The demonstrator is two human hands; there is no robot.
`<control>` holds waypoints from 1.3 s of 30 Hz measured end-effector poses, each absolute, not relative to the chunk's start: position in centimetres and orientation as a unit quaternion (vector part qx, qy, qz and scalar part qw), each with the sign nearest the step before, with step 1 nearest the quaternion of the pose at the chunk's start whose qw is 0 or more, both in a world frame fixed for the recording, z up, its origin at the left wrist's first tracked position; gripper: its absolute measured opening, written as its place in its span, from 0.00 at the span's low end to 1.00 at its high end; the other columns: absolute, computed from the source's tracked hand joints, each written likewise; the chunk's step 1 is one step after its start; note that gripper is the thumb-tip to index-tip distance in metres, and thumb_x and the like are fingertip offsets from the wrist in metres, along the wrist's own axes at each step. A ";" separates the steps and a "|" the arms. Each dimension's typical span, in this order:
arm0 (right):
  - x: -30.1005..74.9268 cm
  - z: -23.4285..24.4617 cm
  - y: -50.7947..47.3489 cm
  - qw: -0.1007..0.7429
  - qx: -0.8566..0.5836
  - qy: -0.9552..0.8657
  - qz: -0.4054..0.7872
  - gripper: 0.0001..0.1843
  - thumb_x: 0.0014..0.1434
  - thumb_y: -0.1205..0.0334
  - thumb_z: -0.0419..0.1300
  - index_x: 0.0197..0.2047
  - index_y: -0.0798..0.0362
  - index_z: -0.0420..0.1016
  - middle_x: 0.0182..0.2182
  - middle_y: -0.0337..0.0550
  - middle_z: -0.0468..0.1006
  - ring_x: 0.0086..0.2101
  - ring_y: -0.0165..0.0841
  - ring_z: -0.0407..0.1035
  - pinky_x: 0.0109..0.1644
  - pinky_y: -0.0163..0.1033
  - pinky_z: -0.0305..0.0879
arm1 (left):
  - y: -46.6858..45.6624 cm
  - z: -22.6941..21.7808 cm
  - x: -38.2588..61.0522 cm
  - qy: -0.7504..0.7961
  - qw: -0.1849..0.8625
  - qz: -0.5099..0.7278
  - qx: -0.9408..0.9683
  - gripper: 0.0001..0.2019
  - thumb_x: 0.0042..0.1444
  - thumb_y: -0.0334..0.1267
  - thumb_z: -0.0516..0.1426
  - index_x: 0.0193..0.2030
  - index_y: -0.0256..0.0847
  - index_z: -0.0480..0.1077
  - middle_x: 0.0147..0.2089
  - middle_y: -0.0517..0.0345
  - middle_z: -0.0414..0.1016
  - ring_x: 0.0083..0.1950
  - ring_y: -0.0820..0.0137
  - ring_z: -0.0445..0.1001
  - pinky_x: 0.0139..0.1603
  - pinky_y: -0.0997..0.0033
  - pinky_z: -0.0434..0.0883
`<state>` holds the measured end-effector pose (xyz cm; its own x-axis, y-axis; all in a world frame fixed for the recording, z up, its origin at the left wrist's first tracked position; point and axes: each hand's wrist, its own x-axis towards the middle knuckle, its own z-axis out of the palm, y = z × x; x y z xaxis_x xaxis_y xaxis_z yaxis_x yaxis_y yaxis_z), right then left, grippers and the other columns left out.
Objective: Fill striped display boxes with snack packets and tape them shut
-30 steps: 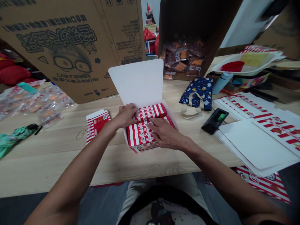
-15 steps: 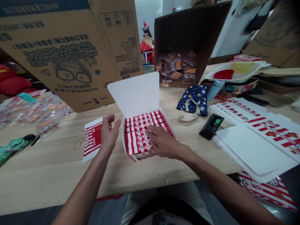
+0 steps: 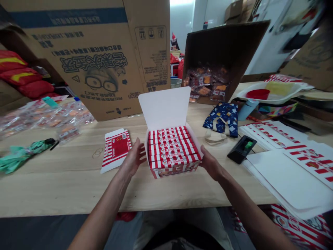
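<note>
An open white carton (image 3: pixel 173 166) stands on the wooden table, with its lid (image 3: pixel 164 107) raised at the back. Inside lie rows of red-and-white striped packs (image 3: pixel 171 147), filling the visible tray. My left hand (image 3: pixel 134 159) is open, its fingers spread just left of the carton, close to its wall. My right hand (image 3: pixel 212 165) is open too, its fingertips at the carton's right corner. Left of my left hand lies a small flat red-and-white printed carton (image 3: pixel 116 150).
Behind stand a brown cardboard box of wrapped packets (image 3: pixel 208 81) and a large cardboard sheet (image 3: pixel 88 59). To the right are a black device (image 3: pixel 241 149), a blue printed bag (image 3: pixel 221 119) and stacks of flat printed card (image 3: pixel 288 173). Plastic bags of packets (image 3: pixel 49 118) and a green umbrella (image 3: pixel 23 156) lie left.
My right hand has slid off the packs to the carton's right corner. My left hand has dropped lower beside the carton's left side. The view has shifted slightly.
</note>
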<state>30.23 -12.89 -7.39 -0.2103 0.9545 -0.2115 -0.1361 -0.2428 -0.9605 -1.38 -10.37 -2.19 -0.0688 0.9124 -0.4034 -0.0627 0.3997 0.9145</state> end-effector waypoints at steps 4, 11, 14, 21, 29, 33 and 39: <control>29.4 -7.8 -13.5 0.435 -0.443 -0.427 0.657 0.40 0.66 0.28 0.45 0.67 0.47 0.68 0.58 0.48 0.77 0.57 0.49 0.71 0.61 0.57 0.64 | -12.7 -3.4 0.7 0.538 0.626 0.420 0.377 0.36 0.53 0.72 0.56 0.57 0.46 0.72 0.58 0.47 0.78 0.60 0.52 0.75 0.56 0.53 0.74; 29.7 -7.7 -13.5 0.435 -0.443 -0.447 0.644 0.39 0.66 0.29 0.46 0.67 0.46 0.68 0.59 0.48 0.76 0.56 0.49 0.71 0.57 0.54 0.68 | -13.1 -3.7 1.9 0.559 0.541 0.429 0.459 0.29 0.56 0.48 0.59 0.64 0.43 0.66 0.62 0.47 0.75 0.60 0.53 0.75 0.60 0.50 0.72; 29.8 -7.7 -13.7 0.430 -0.446 -0.454 0.640 0.39 0.66 0.29 0.46 0.67 0.46 0.68 0.62 0.48 0.73 0.57 0.49 0.70 0.58 0.55 0.67 | -12.3 -2.2 0.8 0.598 0.264 0.405 0.640 0.25 0.59 0.41 0.54 0.64 0.41 0.67 0.66 0.47 0.70 0.65 0.54 0.68 0.66 0.49 0.66; 30.1 -7.5 -13.8 0.419 -0.441 -0.467 0.642 0.38 0.67 0.30 0.45 0.66 0.46 0.68 0.63 0.49 0.72 0.59 0.50 0.69 0.59 0.58 0.67 | -10.0 0.8 -0.7 0.514 0.020 0.077 0.854 0.19 0.58 0.31 0.48 0.49 0.45 0.77 0.52 0.49 0.78 0.58 0.50 0.66 0.58 0.43 0.59; 30.1 -7.6 -13.9 0.431 -0.423 -0.450 0.658 0.37 0.67 0.30 0.48 0.69 0.43 0.66 0.64 0.47 0.71 0.62 0.50 0.65 0.66 0.62 0.58 | -10.5 -0.4 -0.8 0.521 0.000 0.097 0.848 0.21 0.60 0.31 0.47 0.51 0.48 0.77 0.53 0.49 0.77 0.60 0.51 0.64 0.58 0.44 0.55; 30.1 -7.6 -13.9 0.429 -0.427 -0.452 0.655 0.36 0.68 0.31 0.46 0.69 0.42 0.66 0.65 0.46 0.70 0.63 0.50 0.64 0.67 0.63 0.57 | -10.3 -0.6 -1.1 0.540 0.041 0.109 0.833 0.24 0.58 0.30 0.47 0.55 0.51 0.76 0.55 0.51 0.78 0.63 0.49 0.63 0.59 0.42 0.54; 30.7 -5.6 -13.7 0.372 -0.450 -0.539 0.607 0.37 0.66 0.33 0.54 0.74 0.33 0.54 0.72 0.42 0.58 0.66 0.51 0.59 0.61 0.62 0.67 | -11.3 -0.8 -1.0 0.563 0.096 0.221 0.791 0.21 0.62 0.37 0.48 0.58 0.50 0.72 0.61 0.53 0.74 0.67 0.53 0.62 0.67 0.40 0.53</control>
